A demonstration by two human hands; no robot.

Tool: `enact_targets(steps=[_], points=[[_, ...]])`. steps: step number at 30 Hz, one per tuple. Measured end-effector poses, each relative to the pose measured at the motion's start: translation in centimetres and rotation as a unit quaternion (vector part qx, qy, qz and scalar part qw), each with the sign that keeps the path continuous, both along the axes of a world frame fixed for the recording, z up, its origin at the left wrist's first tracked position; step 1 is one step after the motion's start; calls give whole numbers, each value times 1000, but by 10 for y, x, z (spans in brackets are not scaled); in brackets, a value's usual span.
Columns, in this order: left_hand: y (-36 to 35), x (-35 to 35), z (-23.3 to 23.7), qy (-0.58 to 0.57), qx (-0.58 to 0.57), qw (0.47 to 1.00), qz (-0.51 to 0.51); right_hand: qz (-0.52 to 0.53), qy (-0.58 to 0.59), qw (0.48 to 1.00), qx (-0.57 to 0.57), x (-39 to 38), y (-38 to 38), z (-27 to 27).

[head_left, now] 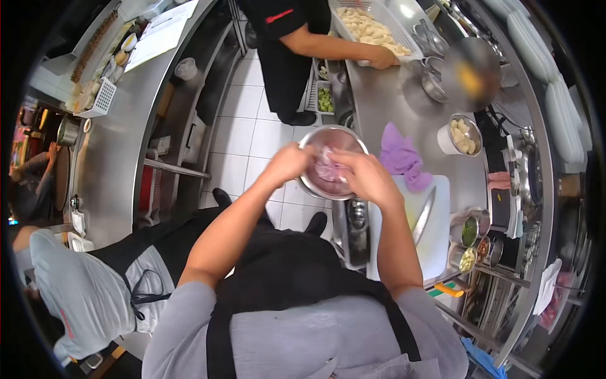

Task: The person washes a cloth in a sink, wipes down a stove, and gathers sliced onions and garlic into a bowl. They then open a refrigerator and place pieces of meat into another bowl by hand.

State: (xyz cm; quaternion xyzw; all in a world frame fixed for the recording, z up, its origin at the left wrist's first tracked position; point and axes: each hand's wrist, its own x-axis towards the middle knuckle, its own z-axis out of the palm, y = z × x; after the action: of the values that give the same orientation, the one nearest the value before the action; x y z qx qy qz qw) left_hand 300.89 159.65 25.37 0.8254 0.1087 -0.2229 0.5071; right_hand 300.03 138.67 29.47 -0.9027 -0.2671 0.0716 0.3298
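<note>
A round metal bowl [315, 134] is in front of me, above the floor beside the right counter. Thin pinkish slices [327, 169], perhaps onion, lie inside it. At the bowl's left rim, my left hand [289, 165] is closed, with its fingertips over the edge. My right hand [365, 175] reaches across the right rim, its fingers stretched apart over the slices and slightly blurred. To the right, a knife [425, 213] lies on a white cutting board [439, 249]. A crumpled purple cloth [401, 151] overlaps the board's far edge.
Across the counter, a person's hand [382, 58] touches a white basket of pale food pieces [372, 28]. Metal tubs [467, 258] hold chopped ingredients. A white tub [447, 142] of pale chunks stands beyond. Another person in grey [95, 284] stands at my left by the steel counter [120, 151].
</note>
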Motion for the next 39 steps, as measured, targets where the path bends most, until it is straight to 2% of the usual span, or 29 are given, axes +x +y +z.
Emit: enact_targets(steps=[1, 3, 5, 6, 7, 8, 10, 11, 12, 14, 15, 16, 18, 20, 22, 24, 25, 26, 28, 29, 30, 32, 33, 34, 35, 36, 38, 39], points=[[31, -4, -15, -17, 48, 998, 33, 2, 3, 1000, -1, 8, 31, 2], [88, -12, 4, 22, 33, 997, 69, -32, 46, 998, -1, 20, 93, 2], [140, -18, 4, 30, 36, 995, 89, 8, 39, 999, 7, 32, 155, -8], [164, -18, 3, 22, 42, 994, 98, 40, 28, 999, 14, 39, 181, -13], [187, -15, 2, 14, 48, 993, 108, 87, -53, 994, 38, 47, 204, -23], [209, -13, -7, 15, 49, 992, 116, 95, -52, 993, 39, 55, 225, -27], [243, -5, -24, -20, 78, 982, 173, 142, -150, 975, 78, 71, 261, -32], [258, -1, -27, -18, 79, 981, 174, 136, -106, 982, 75, 75, 278, -37], [271, 5, -30, -14, 49, 982, 182, 135, -105, 982, 76, 82, 292, -39], [290, 22, -32, -12, 18, 982, 186, 193, -19, 980, 49, 103, 313, -42], [298, 32, -36, -8, 34, 981, 193, 180, -93, 973, 109, 115, 322, -57], [306, 44, -38, -7, 50, 978, 201, 179, -99, 973, 109, 126, 331, -51], [321, 70, -44, -3, 53, 978, 203, 161, -102, 980, 50, 147, 348, -36], [333, 99, -44, 4, 55, 978, 202, 182, -144, 968, 93, 175, 367, -50], [344, 128, -51, 13, 52, 978, 203, 169, -38, 977, 124, 206, 385, -63], [359, 159, -65, 19, 53, 973, 224, 153, -50, 968, 193, 238, 404, -61], [360, 174, -39, 65, 34, 967, 242, 152, -38, 972, 174, 257, 411, -62], [364, 188, -25, 62, 38, 968, 240, 147, -27, 976, 156, 273, 418, -56], [377, 221, -11, 59, 50, 968, 240, 137, 23, 990, -5, 305, 428, -33], [388, 238, -31, 13, 41, 970, 238, 200, -41, 979, 24, 327, 430, -37], [403, 253, -50, 17, 44, 971, 235, 196, -36, 980, 27, 348, 439, -41], [418, 284, -54, 19, 36, 964, 262, 157, -133, 960, 190, 389, 452, -44], [432, 300, -75, 9, -12, 960, 281, 96, -118, 965, 214, 409, 456, -42], [429, 318, -38, 36, 6, 949, 313, 37, -86, 962, 258, 431, 461, -35], [439, 332, -43, 0, -36, 950, 309, -22, -54, 952, 300, 458, 465, -31], [450, 348, -47, -37, -79, 949, 304, -55, -69, 941, 327, 487, 467, -39], [465, 386, -39, -39, -95, 948, 302, -169, 19, 918, 359, 537, 475, -45], [472, 402, -36, -46, -112, 946, 301, -190, 38, 905, 380, 563, 477, -49]])
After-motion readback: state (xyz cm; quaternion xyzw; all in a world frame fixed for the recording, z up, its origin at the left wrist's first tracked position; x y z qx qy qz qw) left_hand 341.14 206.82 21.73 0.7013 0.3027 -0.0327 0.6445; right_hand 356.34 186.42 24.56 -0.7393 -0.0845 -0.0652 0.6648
